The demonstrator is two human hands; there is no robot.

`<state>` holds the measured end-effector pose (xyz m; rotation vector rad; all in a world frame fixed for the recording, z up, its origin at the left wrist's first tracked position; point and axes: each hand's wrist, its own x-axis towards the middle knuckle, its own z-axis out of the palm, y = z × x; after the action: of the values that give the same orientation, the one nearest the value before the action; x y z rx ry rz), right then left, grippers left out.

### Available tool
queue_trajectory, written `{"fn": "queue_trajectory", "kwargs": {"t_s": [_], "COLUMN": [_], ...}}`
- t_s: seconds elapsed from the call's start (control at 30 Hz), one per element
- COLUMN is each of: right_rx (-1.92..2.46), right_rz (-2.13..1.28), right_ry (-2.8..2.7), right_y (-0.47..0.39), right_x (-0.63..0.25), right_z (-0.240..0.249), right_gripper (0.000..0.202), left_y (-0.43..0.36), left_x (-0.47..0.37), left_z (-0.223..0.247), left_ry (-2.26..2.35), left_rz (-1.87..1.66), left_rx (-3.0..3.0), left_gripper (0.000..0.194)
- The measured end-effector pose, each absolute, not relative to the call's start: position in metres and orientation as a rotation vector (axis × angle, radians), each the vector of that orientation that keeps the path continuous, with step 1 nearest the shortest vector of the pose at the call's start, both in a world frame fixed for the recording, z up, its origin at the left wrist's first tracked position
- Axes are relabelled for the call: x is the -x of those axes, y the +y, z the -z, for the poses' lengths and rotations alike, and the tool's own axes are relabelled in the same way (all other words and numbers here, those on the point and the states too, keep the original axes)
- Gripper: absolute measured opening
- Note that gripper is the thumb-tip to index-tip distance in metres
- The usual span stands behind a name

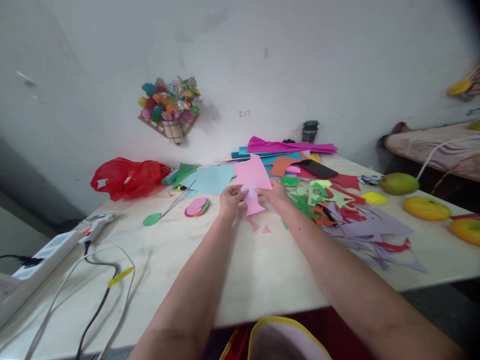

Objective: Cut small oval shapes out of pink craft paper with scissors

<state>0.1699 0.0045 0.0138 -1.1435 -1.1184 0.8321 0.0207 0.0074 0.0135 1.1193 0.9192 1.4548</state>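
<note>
Over the middle of the table, a sheet of pink paper [253, 171] is held up between my two hands. Its lower part has curved cut-outs. A pale lilac paper circle [249, 192] lies against it, between my thumbs. My left hand [230, 199] is closed, pinching the circle and the sheet at their left side. At the right edge, my right hand [276, 193] is closed on the pink paper; whether it also grips the circle I cannot tell. Small pink scraps [266, 229] lie on the table just below. Left of my hands is a stack of paper circles [197, 206], pink on top.
Colourful paper scraps [337, 205] cover the right side, near a black phone [318, 169] and several mangoes [426, 207]. A green circle [152, 219], a red plastic bag [127, 177] and a power strip [48, 252] with cables are on the left. Coloured sheets [288, 146] lie behind.
</note>
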Motion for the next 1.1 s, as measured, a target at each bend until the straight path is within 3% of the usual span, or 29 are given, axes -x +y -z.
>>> {"fn": "queue_trajectory", "kwargs": {"t_s": [0.1, 0.67, 1.1], "right_rx": [1.152, 1.173, 1.123], "right_rz": [-0.812, -0.870, -0.977], "right_ry": [-1.137, -1.236, -1.199], "right_y": [0.004, 0.003, -0.003], "right_x": [-0.171, -0.172, -0.171], "right_z": [-0.014, -0.012, -0.016], "right_gripper": [0.035, 0.036, 0.020], "left_y": [0.006, 0.008, 0.009], "left_x": [-0.020, -0.004, -0.012], "left_z": [-0.016, -0.008, -0.010], "left_ry": [0.823, 0.678, 0.845], "left_rz": [-1.456, -1.149, -1.198], "left_rx": [-1.012, -1.115, -1.179], "left_gripper": [0.052, 0.034, 0.039]}}
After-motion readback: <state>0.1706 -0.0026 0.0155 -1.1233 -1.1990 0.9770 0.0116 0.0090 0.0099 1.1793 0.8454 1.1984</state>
